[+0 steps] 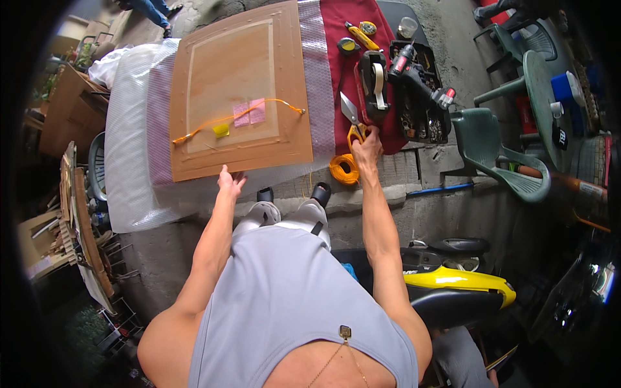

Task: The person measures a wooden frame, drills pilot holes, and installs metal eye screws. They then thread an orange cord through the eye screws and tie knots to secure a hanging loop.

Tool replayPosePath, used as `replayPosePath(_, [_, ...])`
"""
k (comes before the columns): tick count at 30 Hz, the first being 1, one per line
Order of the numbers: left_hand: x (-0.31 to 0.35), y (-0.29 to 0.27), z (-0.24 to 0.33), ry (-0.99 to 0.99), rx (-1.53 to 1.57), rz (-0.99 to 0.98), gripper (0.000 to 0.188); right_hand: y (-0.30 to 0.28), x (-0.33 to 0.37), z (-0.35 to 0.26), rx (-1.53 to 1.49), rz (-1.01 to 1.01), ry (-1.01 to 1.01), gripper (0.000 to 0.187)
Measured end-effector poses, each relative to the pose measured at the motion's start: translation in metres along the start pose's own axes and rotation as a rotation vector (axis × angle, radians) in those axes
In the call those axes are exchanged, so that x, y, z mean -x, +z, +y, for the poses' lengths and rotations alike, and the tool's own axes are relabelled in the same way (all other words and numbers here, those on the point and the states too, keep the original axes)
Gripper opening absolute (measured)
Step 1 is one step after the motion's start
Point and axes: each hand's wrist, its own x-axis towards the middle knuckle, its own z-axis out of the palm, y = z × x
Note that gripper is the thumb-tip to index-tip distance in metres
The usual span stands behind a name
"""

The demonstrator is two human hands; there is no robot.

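A brown rectangular panel (242,152), like the back of a picture frame, lies on the table with an orange cord (213,125) strung across it. Pink sticky notes (249,114) and a yellow one (221,130) are on its face. Just at the panel's near edge is my left hand (231,183), fingers apart and holding nothing; whether it touches the edge I cannot tell. At the right, my right hand (367,149) is closed on the orange handles of a pair of scissors (351,111), blades pointing away from me. A coil of orange cord (343,169) sits beside that hand.
Bubble wrap (132,161) and a red cloth (326,39) cover the table. A tape dispenser (373,84), a cordless drill (420,87), a black tray (436,126), a yellow utility knife (363,37) and tape measures (348,45) are at the right. Green chairs (482,139) stand farther right.
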Motion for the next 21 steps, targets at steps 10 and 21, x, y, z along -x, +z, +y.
replayPosePath(10, [-0.102,-0.088,0.145,0.875,-1.148,0.630,0.085,0.034,0.059,-0.087,-0.271,-0.036,0.029,0.044])
replayPosePath(21, [-0.199,-0.087,0.245,0.788,-1.239,0.024,0.098,0.059,0.073,-0.119,0.145,-0.074,0.141,0.032])
